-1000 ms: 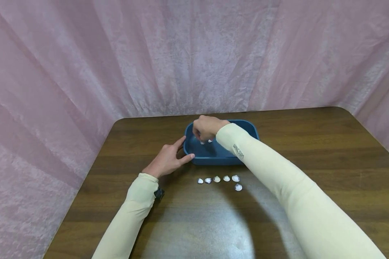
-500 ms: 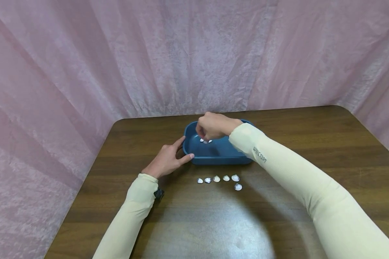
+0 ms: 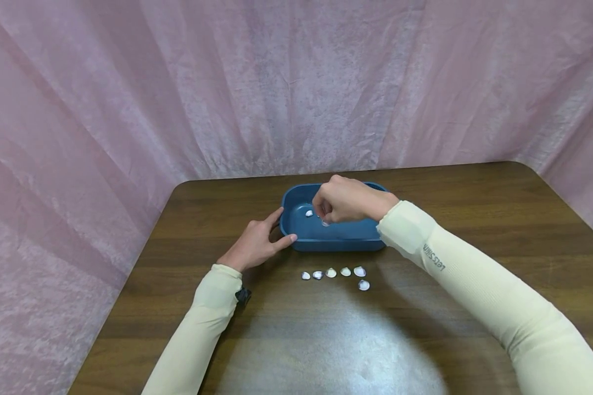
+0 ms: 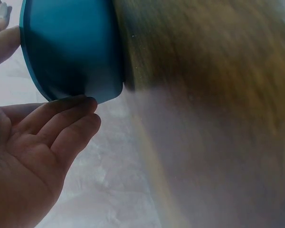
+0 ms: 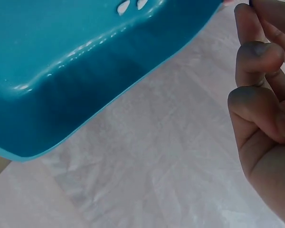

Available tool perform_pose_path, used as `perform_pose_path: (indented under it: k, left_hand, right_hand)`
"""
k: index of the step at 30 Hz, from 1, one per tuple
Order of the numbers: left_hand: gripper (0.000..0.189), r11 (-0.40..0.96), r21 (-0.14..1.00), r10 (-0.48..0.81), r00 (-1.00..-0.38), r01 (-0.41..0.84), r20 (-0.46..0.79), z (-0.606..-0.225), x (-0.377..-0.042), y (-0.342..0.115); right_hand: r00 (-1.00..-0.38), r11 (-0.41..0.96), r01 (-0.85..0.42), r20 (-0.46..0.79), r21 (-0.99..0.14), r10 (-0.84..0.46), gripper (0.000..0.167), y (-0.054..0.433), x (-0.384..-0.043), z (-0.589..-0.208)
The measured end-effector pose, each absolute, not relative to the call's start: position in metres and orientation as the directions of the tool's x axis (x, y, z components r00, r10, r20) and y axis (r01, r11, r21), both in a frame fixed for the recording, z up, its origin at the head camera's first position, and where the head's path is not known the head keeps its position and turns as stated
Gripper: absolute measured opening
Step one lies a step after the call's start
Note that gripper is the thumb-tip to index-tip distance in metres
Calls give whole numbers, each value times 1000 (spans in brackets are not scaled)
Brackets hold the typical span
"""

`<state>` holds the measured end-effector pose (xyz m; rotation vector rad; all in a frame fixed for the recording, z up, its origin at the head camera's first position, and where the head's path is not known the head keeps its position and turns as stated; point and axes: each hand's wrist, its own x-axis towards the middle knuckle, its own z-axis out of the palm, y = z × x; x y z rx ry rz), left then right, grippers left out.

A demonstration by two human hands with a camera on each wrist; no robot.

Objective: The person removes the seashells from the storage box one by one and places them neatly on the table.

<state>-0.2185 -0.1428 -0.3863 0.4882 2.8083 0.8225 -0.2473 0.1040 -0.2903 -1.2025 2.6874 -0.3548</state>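
A blue plastic basin [image 3: 336,245] stands on the wooden table. My left hand [image 3: 251,245] rests at its left end, fingers fairly straight against the outer wall and thumb by the front rim; in the left wrist view the fingers [image 4: 71,111] lie along the teal-looking wall. Over the basin, my right hand [image 3: 346,198] pinches a small white seashell [image 3: 325,223] between thumb and fingertips, mostly covered by them. In the right wrist view its other fingers [image 5: 256,107] are curled. Inside the basin lies a white shell [image 3: 308,213], with another close by, partly behind the hand.
In front of the basin, several shells [image 3: 331,272] form a row on the table, and a single shell [image 3: 363,285] sits just below its right end. A pink curtain [image 3: 296,99] hangs behind the table's far edge.
My right hand has drawn back to the right and a little toward me, over the basin, carrying a pinched shell away from the others. The left hand has stayed at the basin's end.
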Motion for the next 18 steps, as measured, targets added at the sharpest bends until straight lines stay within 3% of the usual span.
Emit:
perform_pose_path:
  k: [18]
  left_hand:
    - [88,791,548,357,-933,271,-53,-386,-218,-142]
  right_hand:
    - [-666,632,-716,21,-297,-746,21,125,-204,-307]
